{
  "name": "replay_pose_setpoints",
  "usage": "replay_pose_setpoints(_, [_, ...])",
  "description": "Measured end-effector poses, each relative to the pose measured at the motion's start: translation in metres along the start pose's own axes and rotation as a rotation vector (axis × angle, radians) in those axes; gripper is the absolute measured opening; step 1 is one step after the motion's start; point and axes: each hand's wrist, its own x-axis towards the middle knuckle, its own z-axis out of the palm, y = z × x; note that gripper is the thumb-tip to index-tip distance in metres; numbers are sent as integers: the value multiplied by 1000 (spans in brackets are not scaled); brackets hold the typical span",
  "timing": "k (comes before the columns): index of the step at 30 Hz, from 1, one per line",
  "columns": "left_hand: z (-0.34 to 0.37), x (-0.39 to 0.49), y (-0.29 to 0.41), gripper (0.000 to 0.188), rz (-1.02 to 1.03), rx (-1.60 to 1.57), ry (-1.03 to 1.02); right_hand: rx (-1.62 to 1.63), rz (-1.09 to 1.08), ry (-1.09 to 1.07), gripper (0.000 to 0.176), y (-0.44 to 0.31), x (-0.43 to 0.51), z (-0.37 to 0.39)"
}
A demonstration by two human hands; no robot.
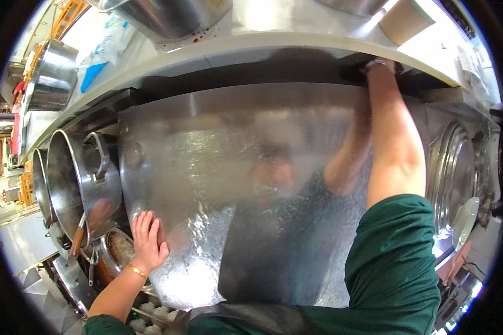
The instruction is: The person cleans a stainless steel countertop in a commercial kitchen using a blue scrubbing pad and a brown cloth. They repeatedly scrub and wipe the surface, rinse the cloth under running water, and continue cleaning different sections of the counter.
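Observation:
My left hand [148, 243] lies flat on the left edge of a scratched stainless steel worktop [201, 155], its thumb spread away and nothing in it. A yellow bracelet [136, 270] circles that wrist. Across the worktop, my right arm stretches to the far right. My right hand [383, 65] is in the dark recess under the overhanging shelf [302, 38], and its fingers are mostly hidden. Whether it grips something there cannot be made out. The worktop mirrors my arm and dark green top.
Left of the worktop stand large metal pots [105, 167], a wooden-handled utensil [79, 236] and an oval pan with brown residue [119, 247]. Round metal lids [457, 167] and a pale dish [465, 224] are at right. The shelf holds a big steel pot [172, 16] and a beige container [406, 21].

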Motion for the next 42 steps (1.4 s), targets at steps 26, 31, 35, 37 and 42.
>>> replay_pose_setpoints(26, [-4,0,0,60,5,-14,45,189,-20,428,53,66,3,-36])
replay_pose_setpoints(31, [-7,5,0,60,16,-53,130,352,-97,338,43,-104,-100,-19])
replay_pose_setpoints(35, [-9,1,-1,60,-18,-95,143,437,-342,401,35,-283,-234,-6])
replay_pose_setpoints(37, [-10,-1,-2,59,-29,-111,157,356,-553,640,32,-374,-299,-1])
replay_pose_setpoints(42, [-8,5,-5,59,26,-191,189,798,-792,-95,41,-531,-401,-28])
